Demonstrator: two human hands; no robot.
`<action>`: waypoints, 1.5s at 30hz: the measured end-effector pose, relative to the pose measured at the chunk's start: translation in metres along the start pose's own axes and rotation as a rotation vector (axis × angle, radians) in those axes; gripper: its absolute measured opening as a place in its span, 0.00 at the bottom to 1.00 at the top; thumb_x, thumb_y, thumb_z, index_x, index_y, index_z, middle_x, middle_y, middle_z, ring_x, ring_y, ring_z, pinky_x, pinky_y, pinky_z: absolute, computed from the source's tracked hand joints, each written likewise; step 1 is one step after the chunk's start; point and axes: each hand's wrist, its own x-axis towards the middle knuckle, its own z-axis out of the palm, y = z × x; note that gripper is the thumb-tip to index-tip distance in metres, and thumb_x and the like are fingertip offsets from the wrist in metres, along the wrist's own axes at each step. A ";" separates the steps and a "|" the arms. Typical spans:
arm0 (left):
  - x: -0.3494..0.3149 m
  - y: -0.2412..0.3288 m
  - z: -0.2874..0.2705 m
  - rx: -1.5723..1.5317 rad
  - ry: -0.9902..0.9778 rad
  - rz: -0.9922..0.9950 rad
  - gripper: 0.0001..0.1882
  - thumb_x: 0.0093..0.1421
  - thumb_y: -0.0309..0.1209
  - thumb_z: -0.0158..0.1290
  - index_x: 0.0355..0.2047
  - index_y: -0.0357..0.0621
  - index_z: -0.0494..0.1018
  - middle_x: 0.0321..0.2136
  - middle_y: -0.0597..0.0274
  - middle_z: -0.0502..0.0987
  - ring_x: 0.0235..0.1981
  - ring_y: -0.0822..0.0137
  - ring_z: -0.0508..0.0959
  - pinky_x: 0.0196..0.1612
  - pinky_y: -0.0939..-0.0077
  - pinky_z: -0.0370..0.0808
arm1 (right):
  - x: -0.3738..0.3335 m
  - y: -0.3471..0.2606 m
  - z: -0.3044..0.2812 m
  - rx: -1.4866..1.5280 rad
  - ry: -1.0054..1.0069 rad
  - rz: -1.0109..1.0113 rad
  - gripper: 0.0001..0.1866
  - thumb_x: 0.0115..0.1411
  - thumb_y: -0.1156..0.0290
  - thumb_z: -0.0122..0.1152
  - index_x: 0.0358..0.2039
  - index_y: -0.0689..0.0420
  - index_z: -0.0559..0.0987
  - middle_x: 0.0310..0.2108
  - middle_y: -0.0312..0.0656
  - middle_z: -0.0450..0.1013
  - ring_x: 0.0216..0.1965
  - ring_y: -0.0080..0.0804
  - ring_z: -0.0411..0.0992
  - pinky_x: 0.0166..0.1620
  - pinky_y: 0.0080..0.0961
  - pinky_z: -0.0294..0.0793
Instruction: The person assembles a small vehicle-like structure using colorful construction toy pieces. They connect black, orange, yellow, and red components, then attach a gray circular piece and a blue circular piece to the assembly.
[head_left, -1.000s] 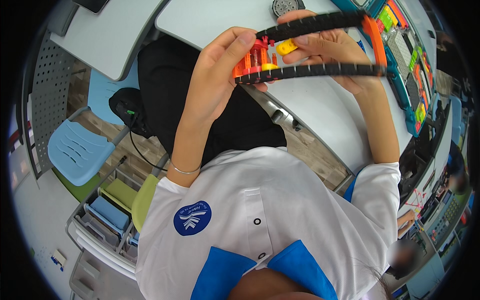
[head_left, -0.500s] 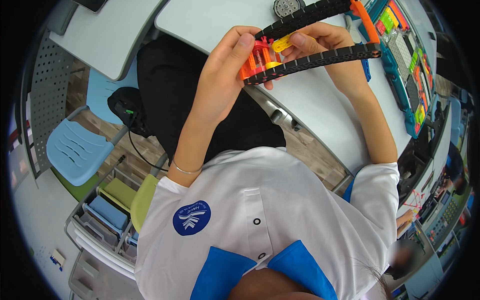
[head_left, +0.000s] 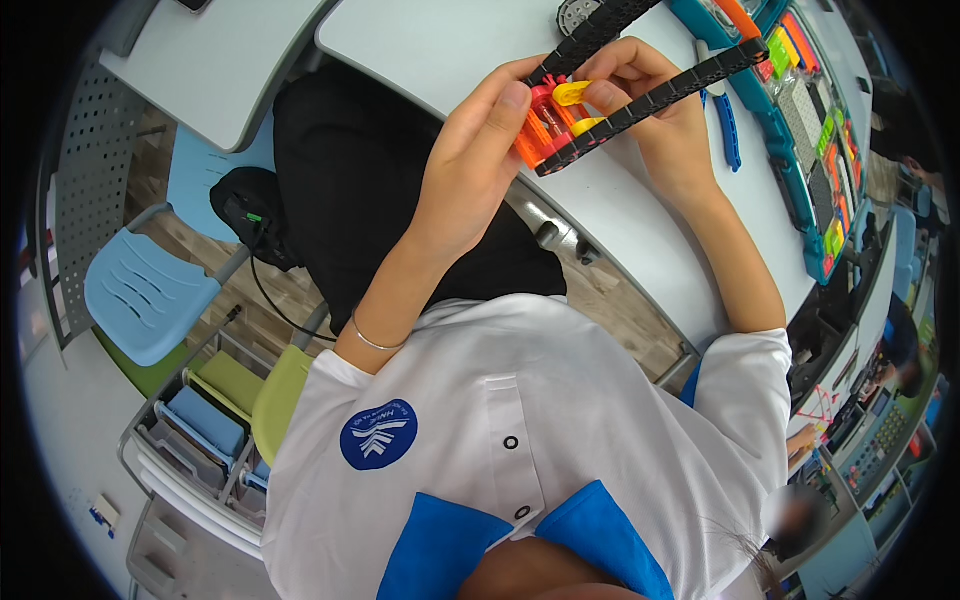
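Note:
Above the table's near edge, my left hand (head_left: 470, 170) grips the orange-red end (head_left: 533, 138) of a toy building-kit frame. Two long black toothed beams (head_left: 660, 104) run from that end toward the upper right; an orange crosspiece (head_left: 738, 18) joins the far part. My right hand (head_left: 668, 140) reaches between the beams, thumb and fingers closed on a small yellow plastic piece (head_left: 572, 94) beside the pink-red pegs. A second yellow part (head_left: 586, 126) sits inside the frame against the nearer beam. Some of my right fingers are hidden behind the frame.
On the white table (head_left: 650, 240) lie a grey wheel (head_left: 576, 14), a blue curved piece (head_left: 728, 135) and an open teal kit case (head_left: 795, 190) of coloured parts at the right. Light-blue chairs (head_left: 150, 300) and a black bag (head_left: 255, 215) are at the left. Other people are at far right.
The frame has shifted slightly right and tilted, its far end swinging upward in the picture. Both hands moved with it, still holding the frame and the yellow piece. The blue curved piece shows more fully.

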 end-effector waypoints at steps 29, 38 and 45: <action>-0.005 -0.019 -0.001 -0.074 -0.014 -0.048 0.20 0.77 0.38 0.35 0.59 0.36 0.63 0.49 0.58 0.73 0.51 0.73 0.74 0.56 0.74 0.72 | 0.006 -0.012 -0.006 -0.030 -0.062 0.119 0.11 0.50 0.76 0.76 0.27 0.61 0.78 0.27 0.39 0.79 0.28 0.20 0.77 0.30 0.16 0.74; -0.006 -0.017 0.003 -0.059 0.010 -0.071 0.18 0.77 0.38 0.36 0.55 0.37 0.64 0.47 0.60 0.73 0.48 0.76 0.74 0.52 0.77 0.73 | 0.007 -0.019 -0.010 -0.071 -0.124 0.175 0.12 0.51 0.72 0.76 0.28 0.60 0.78 0.26 0.37 0.78 0.27 0.18 0.76 0.28 0.14 0.70; -0.005 -0.020 0.001 0.040 -0.020 -0.052 0.14 0.75 0.36 0.43 0.53 0.40 0.65 0.40 0.63 0.75 0.37 0.81 0.75 0.40 0.83 0.73 | 0.007 -0.013 -0.012 -0.111 -0.111 0.164 0.13 0.50 0.69 0.77 0.29 0.60 0.79 0.26 0.35 0.77 0.29 0.18 0.76 0.33 0.16 0.71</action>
